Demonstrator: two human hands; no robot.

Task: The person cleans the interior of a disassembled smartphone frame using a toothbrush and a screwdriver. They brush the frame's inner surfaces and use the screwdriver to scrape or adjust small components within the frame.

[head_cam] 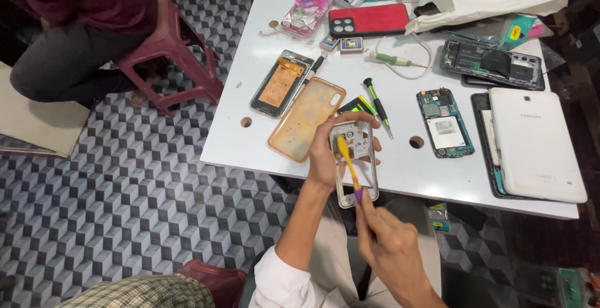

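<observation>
Over the near edge of the white counter (pixel 250 151), the left hand (pixel 325 158) had its fingers wrapped around a stripped silver phone frame (pixel 355 165), while the right hand (pixel 390 245) pinched a yellow-and-purple toothbrush (pixel 349 165) against its exposed board. Hard scrubbing could have dislodged small components; a loosened grip could have dropped the frame to the patterned floor (pixel 125 195).

This is a phone repair workshop. The white worktable (pixel 250 139) is strewn with opened handsets, a bare circuit board (pixel 445 122), a dismantled tablet (pixel 490 63), small screwdrivers (pixel 377 101) and phone cases (pixel 369 20). A plastic stool (pixel 178 58) stands beside it on a cube-patterned tile floor (pixel 125 189).
</observation>
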